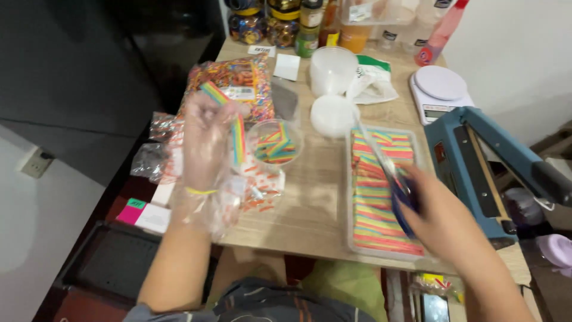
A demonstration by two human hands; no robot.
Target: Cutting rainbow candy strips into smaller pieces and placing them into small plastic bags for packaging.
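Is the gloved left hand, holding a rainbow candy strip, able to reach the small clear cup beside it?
Probably yes. The left hand holds the candy strip just left of the clear cup, whose open top faces up, and nothing stands between them. The right hand is busy with scissors over the candy tray.

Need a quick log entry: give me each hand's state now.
Left hand: gloved, closed on a rainbow candy strip.
Right hand: closed on scissors.

Candy tray point(351, 197) right of cup point(275, 143), scale point(440, 89) behind, sealer point(476, 173) far rt
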